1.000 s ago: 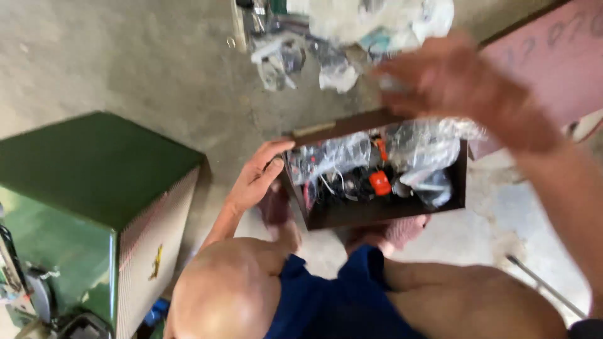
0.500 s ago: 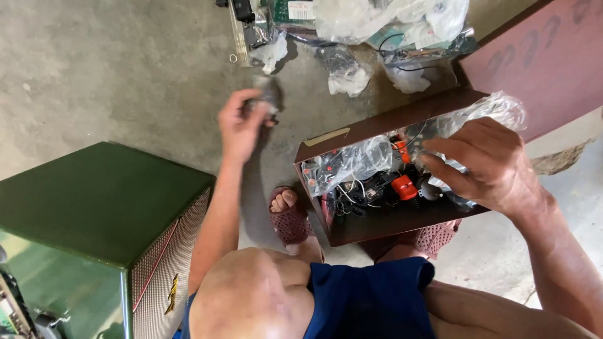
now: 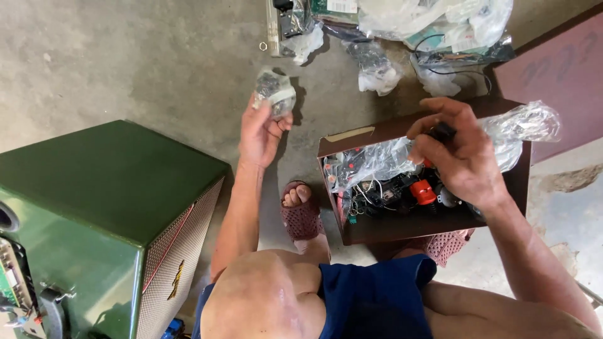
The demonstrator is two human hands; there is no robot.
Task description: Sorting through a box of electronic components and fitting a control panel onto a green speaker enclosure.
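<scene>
A small clear bag [image 3: 274,93] of parts is pinched in the fingers of the left hand [image 3: 260,130], up over the bare floor [image 3: 125,63], well left of the box [image 3: 427,188]. The right hand [image 3: 461,160] is over the box, fingers curled around a small dark part [image 3: 443,132], it seems. A green cabinet [image 3: 107,188] stands close on the left, and open floor lies between it and the box.
</scene>
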